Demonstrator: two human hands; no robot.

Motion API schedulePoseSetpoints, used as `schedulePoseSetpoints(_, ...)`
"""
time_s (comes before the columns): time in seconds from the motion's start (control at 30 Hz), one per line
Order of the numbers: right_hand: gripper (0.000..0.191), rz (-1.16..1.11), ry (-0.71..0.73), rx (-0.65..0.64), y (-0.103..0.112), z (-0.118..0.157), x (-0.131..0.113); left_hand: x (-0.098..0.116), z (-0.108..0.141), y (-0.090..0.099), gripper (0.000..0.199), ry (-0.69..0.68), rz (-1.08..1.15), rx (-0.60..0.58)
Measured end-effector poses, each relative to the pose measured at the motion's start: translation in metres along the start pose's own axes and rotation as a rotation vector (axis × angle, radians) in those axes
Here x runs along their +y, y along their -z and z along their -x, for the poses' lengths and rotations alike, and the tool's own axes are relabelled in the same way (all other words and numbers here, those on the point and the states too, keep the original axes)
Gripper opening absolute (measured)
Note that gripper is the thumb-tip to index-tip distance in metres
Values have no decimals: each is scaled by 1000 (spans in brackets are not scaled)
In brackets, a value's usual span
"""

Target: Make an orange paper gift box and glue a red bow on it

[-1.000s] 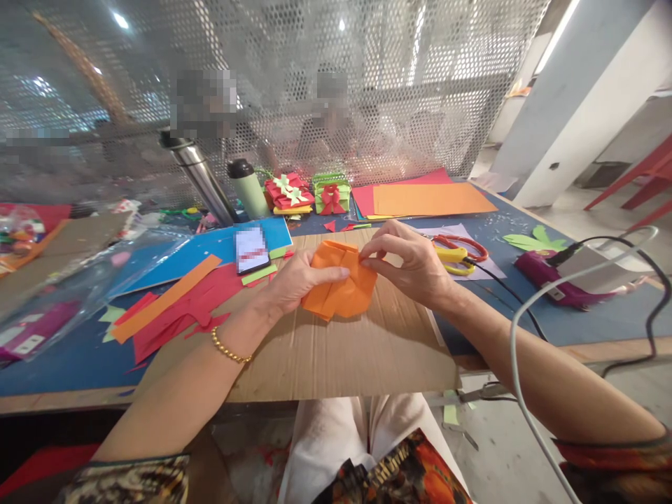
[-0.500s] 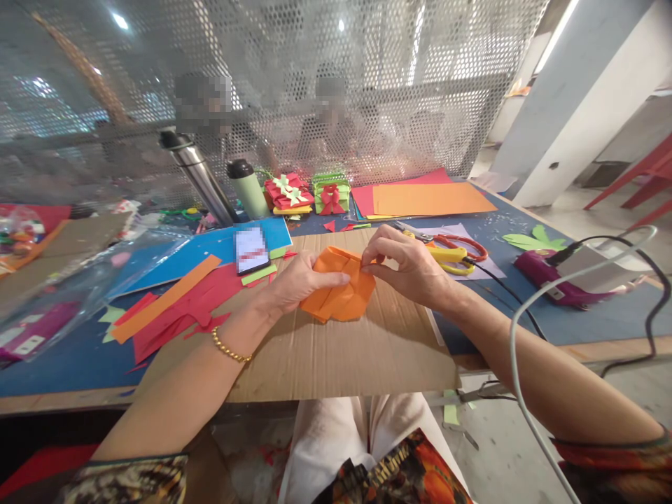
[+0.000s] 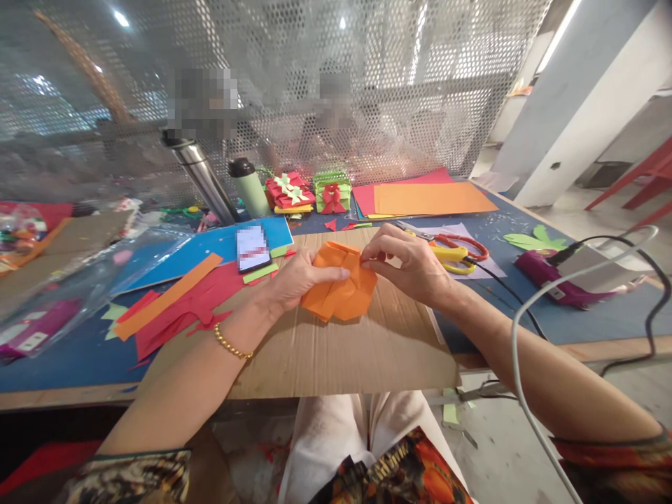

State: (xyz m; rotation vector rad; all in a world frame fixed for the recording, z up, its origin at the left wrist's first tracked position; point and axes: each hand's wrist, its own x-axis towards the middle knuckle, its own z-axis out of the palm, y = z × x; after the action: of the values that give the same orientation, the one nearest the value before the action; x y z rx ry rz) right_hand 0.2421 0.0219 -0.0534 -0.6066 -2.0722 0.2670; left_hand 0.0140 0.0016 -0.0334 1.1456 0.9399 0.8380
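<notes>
A folded piece of orange paper (image 3: 344, 297) is held above a sheet of brown cardboard (image 3: 320, 364). My left hand (image 3: 302, 280) grips its left side, thumb lying across the front and the other fingers hidden behind. On the upper right edge, my right hand (image 3: 402, 259) pinches the same paper between thumb and fingertips. The paper has several creases and a folded upper edge. Just beyond my right hand lie scissors with red and yellow handles (image 3: 451, 255).
A phone (image 3: 253, 248) rests on a blue sheet (image 3: 178, 255). Red paper pieces (image 3: 173, 315) lie left. Behind stand a steel flask (image 3: 202, 175), a green bottle (image 3: 249, 189) and small paper boxes (image 3: 332, 192). A white cable (image 3: 517, 350) loops over my right arm; a purple device (image 3: 556, 280) sits right.
Both hands keep their hold on the orange paper. Its upper part is tilted up slightly; otherwise the hands have barely moved.
</notes>
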Motion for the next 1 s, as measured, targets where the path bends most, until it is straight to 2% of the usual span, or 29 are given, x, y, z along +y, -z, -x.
schedulePoseSetpoints(0.13,12,62,18,59,-4,2,1,1,1,-3,44,-3,24,13)
schedulePoseSetpoints(0.33,15,167,91,76,-6,3,3,-2,-1,-2,44,-12,-3,57)
schedulePoseSetpoints(0.57,20,320,133,58,-6,4,1,-6,-2,0,43,-48,-9,72)
schedulePoseSetpoints(0.77,30,421,224,45,-7,4,-3,-6,-2,0,39,-63,-31,53)
schedulePoseSetpoints(1.0,36,513,238,3,-7,1,-10,-8,-3,1,39,-50,6,37)
